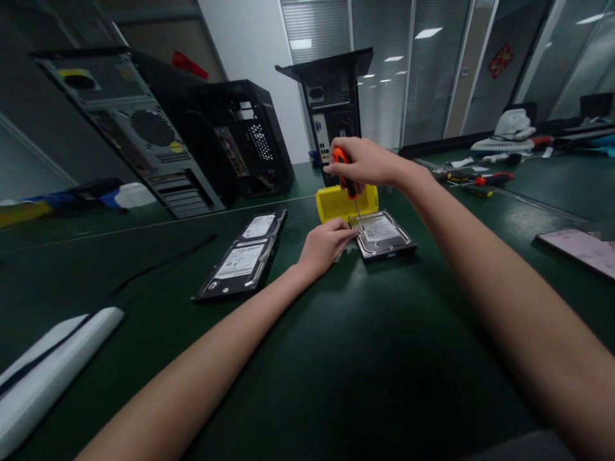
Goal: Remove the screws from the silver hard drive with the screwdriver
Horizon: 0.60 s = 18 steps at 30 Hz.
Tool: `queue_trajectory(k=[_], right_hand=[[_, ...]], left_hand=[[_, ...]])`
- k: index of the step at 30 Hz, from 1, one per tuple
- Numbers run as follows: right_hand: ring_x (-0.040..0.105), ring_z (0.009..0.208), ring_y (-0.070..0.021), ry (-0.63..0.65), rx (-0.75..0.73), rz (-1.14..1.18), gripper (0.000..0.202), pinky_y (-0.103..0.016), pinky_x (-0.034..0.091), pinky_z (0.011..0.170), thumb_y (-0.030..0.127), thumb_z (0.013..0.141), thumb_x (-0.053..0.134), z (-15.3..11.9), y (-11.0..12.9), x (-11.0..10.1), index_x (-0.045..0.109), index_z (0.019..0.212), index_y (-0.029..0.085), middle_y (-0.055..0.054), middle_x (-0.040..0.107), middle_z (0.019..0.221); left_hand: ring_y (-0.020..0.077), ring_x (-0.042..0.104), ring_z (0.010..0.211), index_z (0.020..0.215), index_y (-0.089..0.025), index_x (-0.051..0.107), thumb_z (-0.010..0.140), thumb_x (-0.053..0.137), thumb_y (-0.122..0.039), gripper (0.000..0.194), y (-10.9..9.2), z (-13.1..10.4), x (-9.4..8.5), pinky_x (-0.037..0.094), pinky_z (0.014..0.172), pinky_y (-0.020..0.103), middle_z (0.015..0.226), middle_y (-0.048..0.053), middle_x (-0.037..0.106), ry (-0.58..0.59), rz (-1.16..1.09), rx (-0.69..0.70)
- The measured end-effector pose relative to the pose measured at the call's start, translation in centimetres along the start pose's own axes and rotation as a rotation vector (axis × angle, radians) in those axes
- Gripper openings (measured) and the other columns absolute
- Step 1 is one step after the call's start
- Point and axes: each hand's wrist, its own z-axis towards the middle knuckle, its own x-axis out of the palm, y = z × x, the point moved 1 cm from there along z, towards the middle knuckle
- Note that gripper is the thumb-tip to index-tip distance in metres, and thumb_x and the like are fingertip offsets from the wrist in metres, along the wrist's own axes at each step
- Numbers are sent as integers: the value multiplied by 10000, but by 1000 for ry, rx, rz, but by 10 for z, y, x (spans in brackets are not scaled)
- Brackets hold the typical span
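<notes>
My right hand [360,163] is wrapped round the handle of an orange and black screwdriver [344,168]. Its thin shaft points down onto the upper left part of a hard drive [384,234], which lies label up on the dark green table [317,365]. With fingers pressed together, my left hand [327,244] touches the left edge of that drive; whether something small is between its fingertips is too small to tell. Behind the drive stands a yellow plastic box [331,203]. Two more hard drives lie end to end at the left, the nearer one [237,264] and the farther one [261,225].
Computer cases stand at the back: a large one [158,128], an opened one [269,131] and one behind my right hand [331,89]. Several tools [494,179] lie at the back right, a phone [581,248] at the right. A white object [72,358] is at the near left.
</notes>
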Motion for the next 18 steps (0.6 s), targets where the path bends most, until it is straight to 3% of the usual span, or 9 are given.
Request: queue_trajectory(k=[18], right_hand=[[590,480,-111,2,-9,36,229,-259,508,471,321,854,532,1,-3,2,520,942,110,-56,621,734]], left_hand=[[170,601,869,1017,-219,700,899,517,-311,236,-4,-2,-6,476,757,293,968,48,649,10,-81,-136]])
